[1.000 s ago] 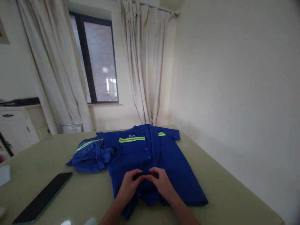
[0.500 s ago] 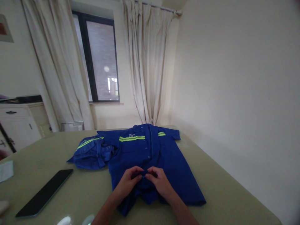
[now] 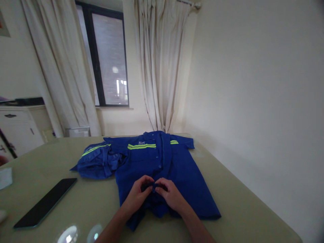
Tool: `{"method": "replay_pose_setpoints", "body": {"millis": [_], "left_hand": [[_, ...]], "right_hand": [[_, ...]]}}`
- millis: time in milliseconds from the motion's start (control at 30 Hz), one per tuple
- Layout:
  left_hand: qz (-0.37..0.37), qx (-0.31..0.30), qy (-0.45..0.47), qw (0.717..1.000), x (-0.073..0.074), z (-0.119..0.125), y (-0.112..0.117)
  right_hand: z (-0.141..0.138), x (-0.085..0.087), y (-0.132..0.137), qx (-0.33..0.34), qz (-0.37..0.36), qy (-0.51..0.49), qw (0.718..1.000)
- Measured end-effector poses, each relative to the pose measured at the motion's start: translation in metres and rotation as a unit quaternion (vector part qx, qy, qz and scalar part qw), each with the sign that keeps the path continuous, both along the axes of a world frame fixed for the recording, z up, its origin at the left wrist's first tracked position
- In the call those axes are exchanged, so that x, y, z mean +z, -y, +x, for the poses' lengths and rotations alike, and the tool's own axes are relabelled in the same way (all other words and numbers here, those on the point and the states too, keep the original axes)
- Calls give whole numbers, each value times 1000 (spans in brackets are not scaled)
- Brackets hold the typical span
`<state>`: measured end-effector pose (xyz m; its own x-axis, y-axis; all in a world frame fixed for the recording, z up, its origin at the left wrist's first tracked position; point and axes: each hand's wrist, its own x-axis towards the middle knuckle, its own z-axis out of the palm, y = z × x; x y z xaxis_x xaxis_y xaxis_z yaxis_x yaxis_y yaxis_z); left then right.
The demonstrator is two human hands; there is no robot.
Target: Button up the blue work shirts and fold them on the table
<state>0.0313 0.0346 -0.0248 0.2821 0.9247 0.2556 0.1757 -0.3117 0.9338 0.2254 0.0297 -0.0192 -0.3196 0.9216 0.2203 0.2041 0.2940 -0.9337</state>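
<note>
A blue short-sleeved work shirt (image 3: 184,175) with yellow-green reflective stripes lies spread on the table, its collar at the far end and its button front partly undone. My left hand (image 3: 140,191) pinches the front edge of the shirt near the hem. Close against it, my right hand (image 3: 169,193) pinches the same bunched cloth, fingertips almost meeting. Whether a button sits between the fingers is hidden. Below the hands the hem hangs in folds. Left of the shirt lies a crumpled blue garment (image 3: 95,163) with the same kind of stripe.
A dark flat tablet-like slab (image 3: 47,202) lies on the table (image 3: 83,206) at the left, with a pale sheet (image 3: 5,178) beyond it. The wall (image 3: 253,101) runs along the table's right side. Curtains (image 3: 162,67) and a window (image 3: 110,57) are behind.
Both hands stay pinched on the shirt front, with slight finger movement. The view has tilted down slightly; the shirt and the other garment lie as before.
</note>
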Motion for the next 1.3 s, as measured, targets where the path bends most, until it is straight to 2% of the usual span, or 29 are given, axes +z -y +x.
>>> {"method": "replay_pose_setpoints", "body": {"millis": [100,367,500,633,767,833,933,1000,1067,1200,1300], "left_hand": [[-5,-16,2,1000,0,-2,-1],[-39,-66,15,997,0,-9,-5],[-57,-90,24,994,6,-13,-3],[-61,-84,-15,994,12,-14,0],[-32,-52,-75,995,18,-11,7],[-29,-51,-123,991,26,-8,15],[-23,-95,-183,978,40,-1,29],[-9,-129,-206,970,46,6,38],[21,-137,-218,966,47,14,47],[114,-140,-236,955,42,28,56],[165,-134,-235,948,41,28,55]], "right_hand": [[0,1,1,5,18,16,1000],[-1,0,1,-16,-45,-58,997],[1,1,2,-5,-54,-62,997],[3,3,3,-20,-37,-49,998],[5,6,-1,-5,-91,-97,991],[7,7,-5,-27,-120,-136,983],[12,7,-10,-140,-83,-133,978],[15,5,-10,-217,-25,-82,973],[16,1,-8,-259,16,-19,965],[13,-9,-6,-255,16,67,964],[14,-12,-11,-210,-14,6,978]]}}
